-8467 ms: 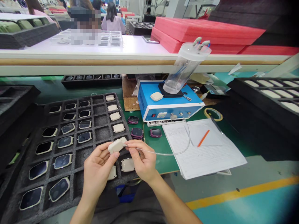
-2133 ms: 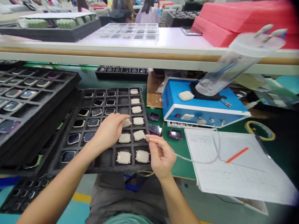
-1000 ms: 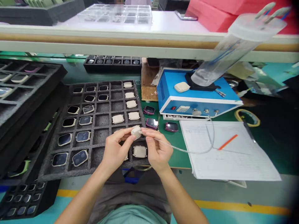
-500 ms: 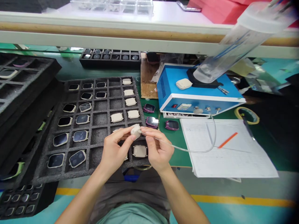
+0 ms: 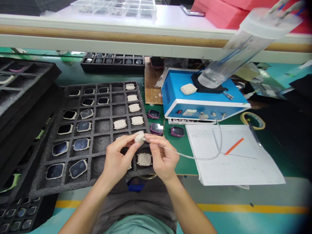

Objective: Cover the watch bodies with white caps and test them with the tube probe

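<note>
A cream watch case is pinched between the thumb and fingers of my left hand, over the right part of a dark foam tray. My right hand grips the end of a clear tube, whose tip touches the side of the case. The tube curves back to the front of a blue box. Several cream watch cases stand in the tray's right columns, and watches with dark screens lie in its left ones. Purple watches rest on the green mat beside the tray.
Stacked foam trays rise at the left. A clear cylinder leans above the blue box, which bears another cream case. Papers and a tape roll lie at the right. A shelf edge crosses behind.
The whole view has shifted slightly, so most things appear a little further left. Both hands keep the same grip on the watch case and tube.
</note>
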The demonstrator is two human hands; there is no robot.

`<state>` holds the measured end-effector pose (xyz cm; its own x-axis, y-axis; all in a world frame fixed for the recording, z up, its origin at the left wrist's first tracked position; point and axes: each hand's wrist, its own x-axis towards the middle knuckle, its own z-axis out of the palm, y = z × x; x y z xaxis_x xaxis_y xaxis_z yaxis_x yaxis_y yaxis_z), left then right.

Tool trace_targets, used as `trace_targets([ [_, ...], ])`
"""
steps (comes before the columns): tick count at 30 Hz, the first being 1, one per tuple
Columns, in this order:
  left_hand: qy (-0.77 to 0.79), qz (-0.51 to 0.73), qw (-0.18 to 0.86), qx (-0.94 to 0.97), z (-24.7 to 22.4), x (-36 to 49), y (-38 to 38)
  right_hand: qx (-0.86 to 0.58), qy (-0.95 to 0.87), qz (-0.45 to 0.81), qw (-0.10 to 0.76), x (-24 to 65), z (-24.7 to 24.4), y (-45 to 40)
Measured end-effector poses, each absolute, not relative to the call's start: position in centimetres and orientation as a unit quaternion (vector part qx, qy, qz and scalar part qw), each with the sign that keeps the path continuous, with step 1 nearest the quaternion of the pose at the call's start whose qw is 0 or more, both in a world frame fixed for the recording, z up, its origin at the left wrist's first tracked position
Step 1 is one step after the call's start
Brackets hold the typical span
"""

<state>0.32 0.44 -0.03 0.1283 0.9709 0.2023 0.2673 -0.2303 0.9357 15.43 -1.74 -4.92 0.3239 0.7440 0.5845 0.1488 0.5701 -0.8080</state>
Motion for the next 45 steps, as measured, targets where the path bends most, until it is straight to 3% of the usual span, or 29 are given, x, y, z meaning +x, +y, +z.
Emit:
trace_targets([
  [19, 0.472, 0.453, 0.348, 0.671, -0.56, -0.22, 1.17, -0.388, -0.539, 0.226, 0.712, 15.37, -4.74, -1.08],
  [45, 0.466, 0.452, 0.368, 0.666, -0.53, -0.29, 1.04, -0.388, -0.539, 0.236, 0.71, 15.31, -4.96, -1.2],
])
